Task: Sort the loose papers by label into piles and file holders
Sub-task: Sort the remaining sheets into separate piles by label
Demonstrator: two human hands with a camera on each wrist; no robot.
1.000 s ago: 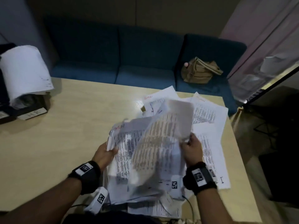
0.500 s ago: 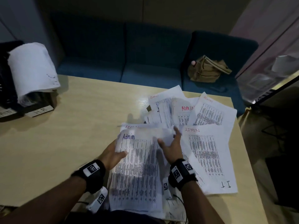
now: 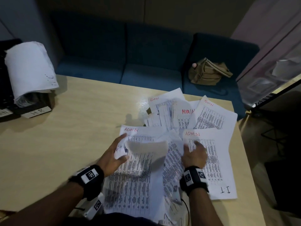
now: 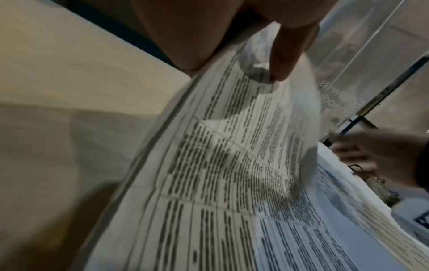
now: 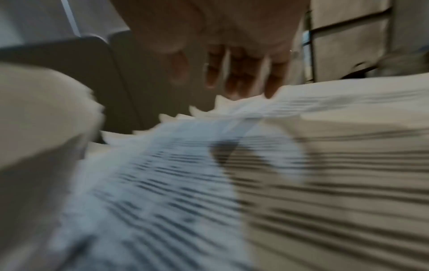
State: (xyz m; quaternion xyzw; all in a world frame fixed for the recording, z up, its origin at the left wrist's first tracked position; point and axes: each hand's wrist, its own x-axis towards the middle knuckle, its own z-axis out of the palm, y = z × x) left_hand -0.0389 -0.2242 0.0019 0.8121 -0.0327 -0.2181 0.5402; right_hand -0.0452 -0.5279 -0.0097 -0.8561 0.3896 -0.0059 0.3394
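Note:
Loose printed sheets (image 3: 210, 118), several headed ADMIN in red, lie fanned over the right half of the table. The nearest stack (image 3: 133, 185) lies between my arms. My left hand (image 3: 122, 147) pinches the top left corner of the stack's top sheet (image 4: 232, 146), whose upper edge curls over toward me; the pinching fingers (image 4: 281, 60) show in the left wrist view. My right hand (image 3: 190, 145) hovers with straight fingers (image 5: 236, 80) over the ADMIN sheet (image 3: 210, 160) marked I.T at its bottom, holding nothing. That view is blurred.
Black file holders (image 3: 9, 101) stand at the table's far left, one labelled HR (image 3: 37, 111), with white paper (image 3: 29, 69) drooping over them. A blue sofa (image 3: 146, 62) with a tan bag (image 3: 208, 72) runs behind the table. The table's right edge (image 3: 249, 168) is close to the sheets.
The sheet held up by both hands came down onto the stack. My right hand let go and moved right over the ADMIN sheet. The top sheet's upper edge now curls over in my left hand.

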